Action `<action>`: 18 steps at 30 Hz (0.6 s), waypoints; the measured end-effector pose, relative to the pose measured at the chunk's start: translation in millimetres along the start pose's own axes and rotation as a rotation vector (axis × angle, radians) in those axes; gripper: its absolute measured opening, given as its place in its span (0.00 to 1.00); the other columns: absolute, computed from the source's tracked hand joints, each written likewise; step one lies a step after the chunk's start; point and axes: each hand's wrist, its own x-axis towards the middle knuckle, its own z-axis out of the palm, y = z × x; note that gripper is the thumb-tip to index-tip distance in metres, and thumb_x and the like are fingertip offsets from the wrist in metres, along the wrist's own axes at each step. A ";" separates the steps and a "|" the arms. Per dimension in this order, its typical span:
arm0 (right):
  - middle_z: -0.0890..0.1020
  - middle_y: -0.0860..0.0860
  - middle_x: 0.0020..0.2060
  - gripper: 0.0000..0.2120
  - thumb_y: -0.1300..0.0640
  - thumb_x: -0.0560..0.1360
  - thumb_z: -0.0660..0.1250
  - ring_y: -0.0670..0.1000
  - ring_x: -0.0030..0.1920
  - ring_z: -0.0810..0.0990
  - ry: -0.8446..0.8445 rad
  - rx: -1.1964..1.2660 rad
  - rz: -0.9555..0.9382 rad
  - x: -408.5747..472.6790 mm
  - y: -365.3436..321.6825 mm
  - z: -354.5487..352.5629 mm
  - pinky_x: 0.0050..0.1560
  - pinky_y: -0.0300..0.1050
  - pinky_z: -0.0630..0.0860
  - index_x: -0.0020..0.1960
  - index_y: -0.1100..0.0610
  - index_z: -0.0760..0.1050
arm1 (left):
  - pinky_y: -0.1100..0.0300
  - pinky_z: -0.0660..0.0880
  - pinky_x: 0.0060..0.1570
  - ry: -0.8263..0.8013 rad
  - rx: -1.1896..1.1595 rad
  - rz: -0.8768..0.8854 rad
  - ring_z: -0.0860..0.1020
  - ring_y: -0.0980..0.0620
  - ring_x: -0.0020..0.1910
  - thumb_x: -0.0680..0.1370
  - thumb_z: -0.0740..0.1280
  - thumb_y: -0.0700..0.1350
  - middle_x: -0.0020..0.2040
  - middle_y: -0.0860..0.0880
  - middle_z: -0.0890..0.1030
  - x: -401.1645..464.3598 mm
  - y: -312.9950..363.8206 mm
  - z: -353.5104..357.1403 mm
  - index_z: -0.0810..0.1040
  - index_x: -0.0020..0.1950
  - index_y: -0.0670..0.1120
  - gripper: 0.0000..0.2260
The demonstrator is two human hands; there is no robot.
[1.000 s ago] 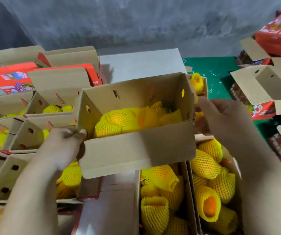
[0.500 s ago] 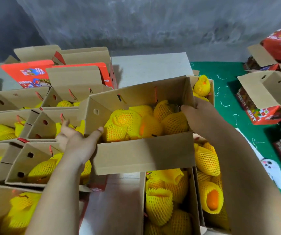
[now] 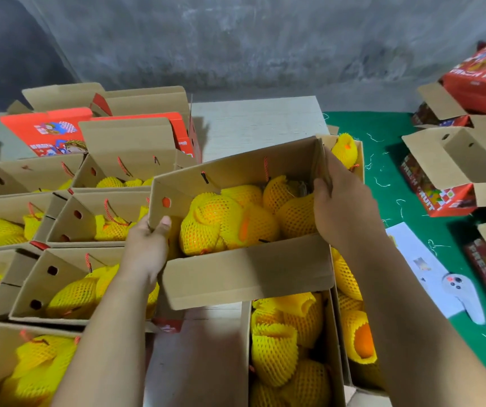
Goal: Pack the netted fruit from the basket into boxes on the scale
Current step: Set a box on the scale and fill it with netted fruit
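1. The left hand (image 3: 145, 248) has gone from splayed and barely touching half a second ago to a firm hold: its thumb now hooks over the left end wall of the filled box (image 3: 244, 271) while the other fingers curl beneath that corner.
2. The right hand (image 3: 343, 201) has stayed on the right end wall, fingers wrapped over the rim and reaching inside, thumb on the outer face.
3. The box therefore sits between the two sets of fingers, tilted so its near flap hangs toward the person, and it has drifted lower and nearer over the last second.
4. The netted fruit (image 3: 224, 221) lies heaped inside, between the left thumb and the right fingertips; one piece touches the right fingers.
5. Below the wrists, the supply carton (image 3: 334, 333) holds more netted fruit, and beyond the left knuckles the packed boxes (image 3: 68, 227) stand in rows.
6. No scale shows under the box, so I cannot tell whether it has been weighed; my judgement is that the box counts as full and is being carried to join the finished rows.
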 end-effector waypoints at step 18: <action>0.81 0.45 0.38 0.09 0.63 0.81 0.62 0.46 0.39 0.78 0.017 0.238 -0.294 -86.3 -110.6 -53.3 0.41 0.54 0.79 0.53 0.54 0.80 | 0.52 0.73 0.47 0.059 0.092 0.322 0.80 0.59 0.44 0.84 0.65 0.52 0.42 0.64 0.84 -82.9 34.1 -170.8 0.81 0.52 0.72 0.12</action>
